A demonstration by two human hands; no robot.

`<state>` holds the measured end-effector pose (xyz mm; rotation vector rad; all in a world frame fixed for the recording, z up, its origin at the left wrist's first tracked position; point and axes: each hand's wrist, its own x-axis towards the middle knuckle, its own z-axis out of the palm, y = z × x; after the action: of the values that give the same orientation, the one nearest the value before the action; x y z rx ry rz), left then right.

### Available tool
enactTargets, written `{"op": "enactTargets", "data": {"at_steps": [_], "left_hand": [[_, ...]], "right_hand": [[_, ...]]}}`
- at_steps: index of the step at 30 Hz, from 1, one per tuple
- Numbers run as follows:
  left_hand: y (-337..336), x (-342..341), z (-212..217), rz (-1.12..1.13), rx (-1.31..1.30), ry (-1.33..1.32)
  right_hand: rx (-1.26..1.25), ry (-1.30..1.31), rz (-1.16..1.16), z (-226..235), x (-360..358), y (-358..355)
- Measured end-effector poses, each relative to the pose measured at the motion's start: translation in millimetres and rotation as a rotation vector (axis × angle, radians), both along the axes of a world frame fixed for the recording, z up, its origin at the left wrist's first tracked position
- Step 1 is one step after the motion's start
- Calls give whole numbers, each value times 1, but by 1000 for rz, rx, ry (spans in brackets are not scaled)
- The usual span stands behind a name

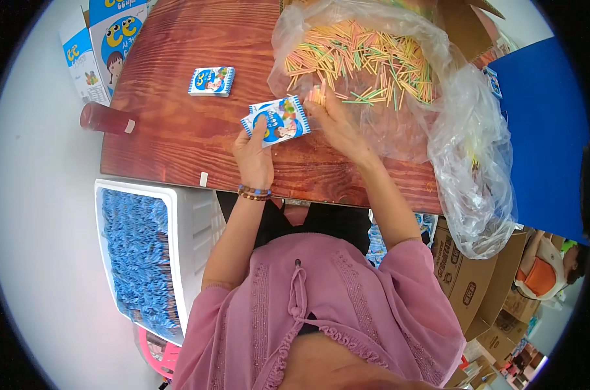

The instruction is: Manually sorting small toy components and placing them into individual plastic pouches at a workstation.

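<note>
The left hand [254, 159] grips flat printed packets [283, 122] at their lower left, thumb across the face; at least two overlap, but the exact count cannot be told. The label is white and blue with striped crimped ends, a blue rounded patch with lettering, a cartoon child and a colourful cluster. The right hand [340, 132], fingers drawn together, pinches a small bundle of pastel sticks [316, 95] just beside the packets' right end; whether bundle and packets touch is unclear.

Both hands are above the reddish wood-grained desk [165, 143]. Beyond the right hand, loose sticks [366, 55] in pink, yellow, orange and green lie heaped on a clear plastic bag [473, 175], which trails over the desk's right side. A small stack of packets [211, 82] with the same design lies beyond the left hand.

At the upper left, a printed carton [120, 40] repeats the blue patch, yellow lettering with cartoon eyes, and the child. A reddish translucent jar [103, 119] with a pale label is at the desk's left edge. Below, a white tub [194, 218] holds many blue packets [139, 253]. On the right, brown cardboard boxes [462, 273] bear dark printing, too small to read.
</note>
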<state>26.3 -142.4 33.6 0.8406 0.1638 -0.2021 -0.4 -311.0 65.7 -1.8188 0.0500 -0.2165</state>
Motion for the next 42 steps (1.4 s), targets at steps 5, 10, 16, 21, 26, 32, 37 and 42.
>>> {"op": "enactTargets", "data": {"at_steps": [5,10,16,21,26,32,37,42], "left_hand": [[-14,-3,1,-4,19,18],[-18,0,-1,-69,-15,20],[-27,-4,0,-85,-67,40],[-25,-3,-5,-110,-82,43],[-19,0,-11,-178,-140,76],[-26,-5,-8,-179,-147,121],[-35,-9,-5,-167,-121,108],[-45,-12,-2,-61,-89,102]], "right_hand": [[-408,-104,-70,2,1,4],[32,2,-77,-2,1,2],[147,-69,-133,-24,-1,-4],[262,-80,-166,-19,-2,-3],[467,-114,-150,-19,1,-21],[914,-333,-147,2,6,-4],[964,-512,-253,18,7,13],[1012,-536,-365,28,12,34]]}}
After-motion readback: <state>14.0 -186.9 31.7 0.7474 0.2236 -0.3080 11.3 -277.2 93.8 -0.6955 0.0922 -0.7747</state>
